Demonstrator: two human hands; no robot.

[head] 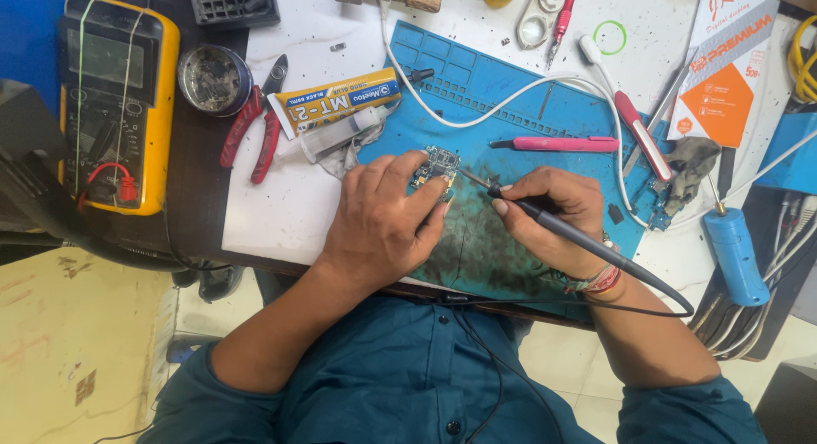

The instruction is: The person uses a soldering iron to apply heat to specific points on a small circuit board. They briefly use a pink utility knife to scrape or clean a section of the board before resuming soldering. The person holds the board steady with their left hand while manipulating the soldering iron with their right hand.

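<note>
At the desk (289,214), we press a small circuit board (436,167) flat on the blue work mat (528,103) with our left hand (383,227), its fingers spread and laid along the board's near and left edges. Our right hand (553,218) has its fingers clamped pen-fashion on a black probe (562,231), whose metal tip meets the board's right edge. The probe's long axis slants from the lower right up to the upper left, tip pointing at the board, its black lead trailing off toward our right elbow.

A round tin (213,80) at the desk's left holds dark, crusted residue, perhaps flux or paste; the view is too coarse to say. Beside it lie red-handled pliers (255,133), a yellow glue box (336,99) and a yellow multimeter (115,103). Beyond the board, a pink tool (557,143) and a white cable (511,99) cross the mat. A blue cylindrical tool (734,257) stands off to the right.
</note>
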